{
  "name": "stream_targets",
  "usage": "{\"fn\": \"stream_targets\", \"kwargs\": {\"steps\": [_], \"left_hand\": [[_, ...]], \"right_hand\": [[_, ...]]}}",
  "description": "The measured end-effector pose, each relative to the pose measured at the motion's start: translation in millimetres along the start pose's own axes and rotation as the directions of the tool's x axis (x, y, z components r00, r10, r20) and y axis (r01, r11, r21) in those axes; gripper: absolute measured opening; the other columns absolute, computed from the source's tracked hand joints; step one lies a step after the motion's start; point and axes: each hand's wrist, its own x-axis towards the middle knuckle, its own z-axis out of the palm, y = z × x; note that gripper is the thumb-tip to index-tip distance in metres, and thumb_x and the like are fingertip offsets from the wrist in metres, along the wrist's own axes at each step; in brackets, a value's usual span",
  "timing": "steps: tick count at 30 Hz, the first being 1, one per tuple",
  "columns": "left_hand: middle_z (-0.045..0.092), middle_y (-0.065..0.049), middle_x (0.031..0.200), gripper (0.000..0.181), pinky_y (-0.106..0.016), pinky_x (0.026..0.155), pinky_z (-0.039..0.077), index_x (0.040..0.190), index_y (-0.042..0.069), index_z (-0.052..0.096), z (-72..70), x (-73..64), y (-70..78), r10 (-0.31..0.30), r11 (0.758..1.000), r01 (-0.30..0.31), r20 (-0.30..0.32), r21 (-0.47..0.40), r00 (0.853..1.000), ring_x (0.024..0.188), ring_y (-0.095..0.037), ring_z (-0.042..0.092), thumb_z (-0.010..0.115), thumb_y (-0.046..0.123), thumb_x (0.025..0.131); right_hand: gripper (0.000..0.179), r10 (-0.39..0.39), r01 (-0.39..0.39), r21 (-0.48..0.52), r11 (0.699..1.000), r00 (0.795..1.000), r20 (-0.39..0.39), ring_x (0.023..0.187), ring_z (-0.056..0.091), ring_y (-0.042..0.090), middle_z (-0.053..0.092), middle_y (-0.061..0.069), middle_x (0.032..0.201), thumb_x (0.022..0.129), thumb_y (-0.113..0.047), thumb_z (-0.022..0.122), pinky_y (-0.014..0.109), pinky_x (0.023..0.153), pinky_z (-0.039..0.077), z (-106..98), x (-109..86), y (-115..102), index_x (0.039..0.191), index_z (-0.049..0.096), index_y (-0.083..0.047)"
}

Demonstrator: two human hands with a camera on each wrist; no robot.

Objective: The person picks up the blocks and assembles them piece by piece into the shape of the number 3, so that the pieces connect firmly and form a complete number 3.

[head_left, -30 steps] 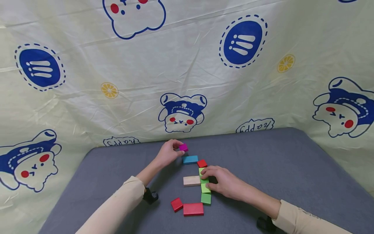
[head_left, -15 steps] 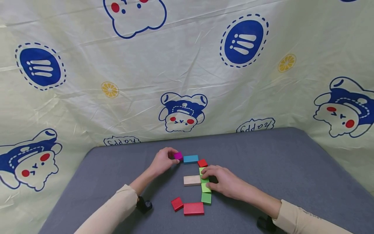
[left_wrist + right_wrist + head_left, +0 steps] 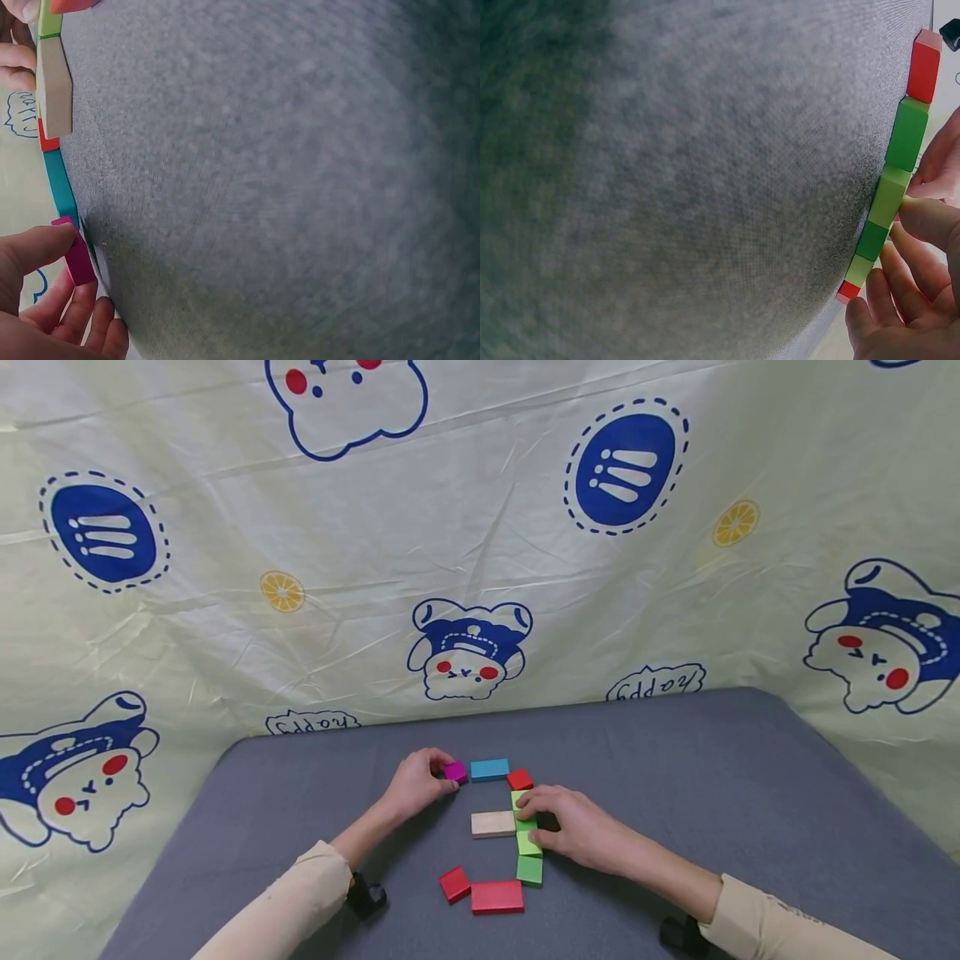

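My left hand (image 3: pixel 420 783) pinches a small magenta block (image 3: pixel 456 772) between thumb and fingers, just left of the blue block (image 3: pixel 490 770). In the left wrist view, the magenta block (image 3: pixel 79 259) shows near the blue block's end. My right hand (image 3: pixel 577 827) rests at the column of green blocks, with slightly bent fingers and thumb touching it. Seen from the right wrist, the thumb lies against a light green block (image 3: pixel 889 196), and the fingers extend along the column beside a darker green block (image 3: pixel 871 241). The right fingers partly cover the upper green blocks in the head view.
A plain wooden block (image 3: pixel 492 824) juts left from the green column. One red block (image 3: pixel 520 779) sits above the column. Below are a long red block (image 3: pixel 497 897) and a turned red block (image 3: pixel 454 885). A patterned curtain (image 3: pixel 337 543) hangs behind the grey tabletop (image 3: pixel 675 777).
My left hand has brought the magenta block down and leftward, from behind the blue block to beside its left end. The right hand and the other blocks have stayed put.
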Motion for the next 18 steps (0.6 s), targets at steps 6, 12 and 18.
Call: {"fn": "stream_targets", "kwargs": {"steps": [6,12,18], "left_hand": [[0.064,-0.006,0.094,0.025,-0.037,0.078,0.047,0.103,0.003,0.069,4.3,-0.2,-2.8,0.022,1.0,-0.022,-0.003,0.014,1.0,0.086,-0.02,0.056,0.078,0.007,0.08],[0.064,-0.007,0.096,0.028,-0.038,0.078,0.047,0.104,0.001,0.068,5.1,-1.3,-2.2,0.035,0.999,-0.035,-0.002,0.019,0.999,0.087,-0.021,0.056,0.079,0.008,0.079],[0.063,-0.006,0.096,0.028,-0.038,0.079,0.047,0.105,0.003,0.069,6.0,0.4,-2.9,0.026,0.999,-0.026,-0.004,0.028,1.0,0.088,-0.021,0.055,0.08,0.011,0.08]], "right_hand": [[0.024,-0.001,0.001,0.002,1.0,1.0,0.0,0.124,0.05,0.03,0.058,0.001,0.128,0.088,-0.01,0.074,0.056,0.101,0.038,1.0,-0.1,-0.1,0.112,0.072,-0.013],[0.025,-0.003,0.003,0.009,1.0,1.0,0.0,0.124,0.05,0.03,0.058,0.001,0.128,0.087,-0.009,0.074,0.056,0.101,0.038,1.1,-0.2,0.2,0.112,0.072,-0.012],[0.024,-0.013,0.013,0.007,1.0,1.0,-0.006,0.124,0.05,0.029,0.058,0.002,0.128,0.088,-0.009,0.073,0.055,0.101,0.038,0.7,0.0,0.8,0.112,0.072,-0.012]]}}
